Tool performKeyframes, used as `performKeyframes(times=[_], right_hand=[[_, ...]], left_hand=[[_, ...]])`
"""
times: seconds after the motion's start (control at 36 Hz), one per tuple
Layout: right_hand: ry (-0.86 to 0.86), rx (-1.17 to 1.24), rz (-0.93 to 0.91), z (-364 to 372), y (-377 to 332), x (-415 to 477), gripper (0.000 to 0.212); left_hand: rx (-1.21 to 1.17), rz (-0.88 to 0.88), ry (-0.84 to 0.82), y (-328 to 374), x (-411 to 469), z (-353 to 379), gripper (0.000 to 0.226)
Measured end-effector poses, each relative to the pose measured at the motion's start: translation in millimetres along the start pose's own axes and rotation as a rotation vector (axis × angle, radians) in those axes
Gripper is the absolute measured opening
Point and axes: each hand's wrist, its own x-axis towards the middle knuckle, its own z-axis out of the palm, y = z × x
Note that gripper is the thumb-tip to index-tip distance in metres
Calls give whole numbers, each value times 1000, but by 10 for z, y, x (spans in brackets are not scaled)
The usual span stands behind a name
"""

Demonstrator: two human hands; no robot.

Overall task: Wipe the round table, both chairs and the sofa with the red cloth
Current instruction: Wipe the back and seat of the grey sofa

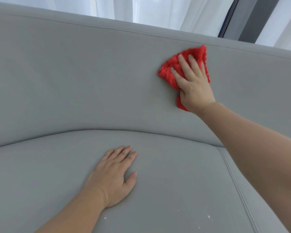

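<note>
A grey sofa fills the view, its backrest above and its seat cushion below. My right hand presses the crumpled red cloth flat against the upper right of the backrest, just under the top seam. Fingers are spread over the cloth, which sticks out to the left of and above the hand. My left hand lies palm down on the seat cushion, fingers slightly apart, holding nothing. The round table and chairs are out of view.
White curtains hang behind the sofa, with a dark window frame at the upper right. A few small white specks lie on the seat near the front. A seam runs down the cushion's right side.
</note>
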Motion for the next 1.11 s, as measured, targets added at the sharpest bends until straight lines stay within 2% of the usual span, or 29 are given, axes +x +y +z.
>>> performKeyframes(times=[0.11,0.19,0.25,0.31,0.58,0.69,0.75,0.81,0.89,1.06,1.11], right_hand=[[-242,-75,-157,227,-213,-363,61],[-446,-142,-367,415,-365,-718,57],[-513,-170,-491,490,-425,-869,49],[-550,-157,-508,504,-424,-900,57],[-418,-173,-477,384,-349,-662,53],[-373,-188,-488,249,-240,-379,67],[-341,-190,-453,188,-199,-218,70],[-261,-177,-409,113,-169,-26,58],[-193,-180,-315,-53,-107,288,57],[-160,-148,-215,-244,-105,638,58],[-147,-109,-119,-306,-119,730,60]], left_hand=[[-8,-13,-27,17,-5,-21,57],[-28,-15,-46,18,-14,-26,57],[-39,-17,-52,12,-20,-31,57],[-48,-20,-50,10,-18,-28,56],[-92,-30,-91,12,-18,-29,58],[-112,-16,-101,17,-4,-25,60],[-133,-25,-108,22,5,-52,60],[-148,-19,-131,24,10,-96,65],[-149,2,-133,16,27,-116,75],[-114,-2,-146,25,19,-147,75],[-112,-4,-153,25,23,-143,75]])
